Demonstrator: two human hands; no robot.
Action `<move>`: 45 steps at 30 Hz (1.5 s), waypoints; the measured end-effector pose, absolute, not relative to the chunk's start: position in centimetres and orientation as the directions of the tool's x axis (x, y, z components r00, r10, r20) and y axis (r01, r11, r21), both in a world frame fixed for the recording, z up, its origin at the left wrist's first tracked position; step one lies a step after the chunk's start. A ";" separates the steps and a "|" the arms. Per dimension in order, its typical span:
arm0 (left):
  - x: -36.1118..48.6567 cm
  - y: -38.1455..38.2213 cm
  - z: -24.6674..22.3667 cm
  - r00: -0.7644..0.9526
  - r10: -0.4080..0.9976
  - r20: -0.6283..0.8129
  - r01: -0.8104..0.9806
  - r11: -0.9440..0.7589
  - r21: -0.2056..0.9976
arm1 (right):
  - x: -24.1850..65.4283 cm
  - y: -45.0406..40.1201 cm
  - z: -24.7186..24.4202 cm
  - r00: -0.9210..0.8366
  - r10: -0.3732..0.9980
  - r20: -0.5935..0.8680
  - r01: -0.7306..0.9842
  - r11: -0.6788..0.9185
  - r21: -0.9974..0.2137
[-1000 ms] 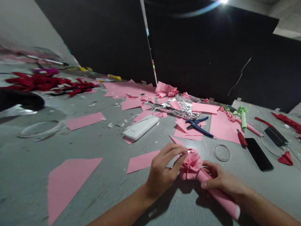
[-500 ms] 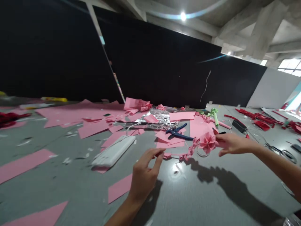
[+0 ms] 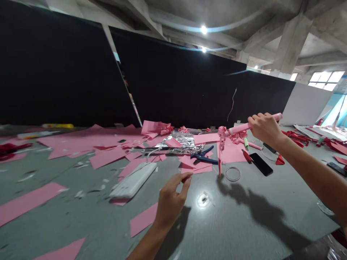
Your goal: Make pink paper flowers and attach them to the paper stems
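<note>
While aloft, tube (image 3: 239, 128) in right hand (image 3: 264, 127)

Pink is shown by the rolled paper tube (image 3: 240, 128), upper right of the dark-blue two-handled tool (image 3: 203, 158). White is borne by the flat rectangular block (image 3: 134, 181) left of that tool, black by the slim rectangular phone (image 3: 261, 164) right of it.

You were in a craft workshop: concrete beams (image 3: 141, 16) overhead, black partition (image 3: 176, 86), worktop (image 3: 217, 234) strewn with pink paper (image 3: 107, 156) and a blue hand tool (image 3: 204, 158).
</note>
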State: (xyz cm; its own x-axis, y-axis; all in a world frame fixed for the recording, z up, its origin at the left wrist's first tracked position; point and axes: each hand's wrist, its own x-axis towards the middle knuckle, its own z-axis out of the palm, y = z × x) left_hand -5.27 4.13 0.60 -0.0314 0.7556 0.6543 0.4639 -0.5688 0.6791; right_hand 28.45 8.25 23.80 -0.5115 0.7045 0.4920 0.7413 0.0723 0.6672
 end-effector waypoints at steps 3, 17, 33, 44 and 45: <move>-5.3 4.3 0.3 -0.007 0.763 0.646 0.474 -0.566 0.674 | 26.9 8.8 24.0 -0.491 0.618 0.613 0.818 0.085 0.569; -5.5 4.6 -0.7 0.046 0.827 0.561 0.499 -0.505 0.704 | 19.1 13.4 15.4 0.207 0.905 0.372 -0.007 0.381 -0.924; -5.1 4.1 -0.1 0.067 0.868 0.493 0.520 -0.452 0.725 | 17.0 8.6 3.1 -0.258 0.931 -0.260 0.026 -0.262 -0.965; -4.5 4.2 -1.0 0.098 0.891 0.444 0.521 -0.426 0.740 | 19.1 7.0 5.0 -0.384 0.881 -0.278 0.273 -0.179 -0.945; -4.4 4.1 -1.1 0.105 0.891 0.442 0.520 -0.428 0.739 | 19.2 7.0 5.2 -0.384 0.881 -0.275 0.278 -0.174 -0.945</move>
